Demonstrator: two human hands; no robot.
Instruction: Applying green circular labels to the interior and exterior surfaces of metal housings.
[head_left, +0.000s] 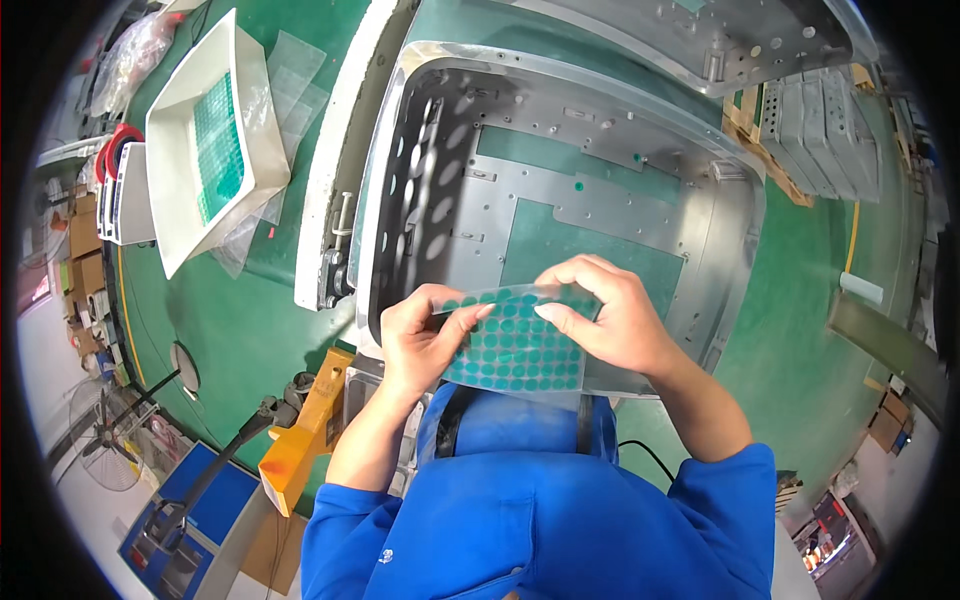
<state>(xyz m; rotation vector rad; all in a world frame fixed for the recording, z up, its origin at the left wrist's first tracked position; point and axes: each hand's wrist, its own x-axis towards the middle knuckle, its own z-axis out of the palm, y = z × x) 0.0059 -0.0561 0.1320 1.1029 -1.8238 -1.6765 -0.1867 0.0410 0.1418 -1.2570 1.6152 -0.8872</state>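
Observation:
A clear sheet of round green stickers (512,355) is held up in front of my body. My left hand (422,338) is closed on its upper left part, the thumb lying over the front. My right hand (618,315) pinches near the sheet's upper right edge with thumb and index finger. Whether a single sticker is between those fingertips is too small to tell. Just beyond both hands lies a large open metal housing (480,218), shallow, with holes and cut-outs in its floor. A small green dot (579,187) shows on that floor, with another green dot (638,158) on its far wall.
At the left, a white bin (262,130) holds more green sticker sheets (218,150), with clear plastic sheets (296,70) beside it. Another metal part (715,35) rises at the far side. Stacked metal parts (820,135) stand right on a pallet. A yellow pallet jack (300,440) is lower left.

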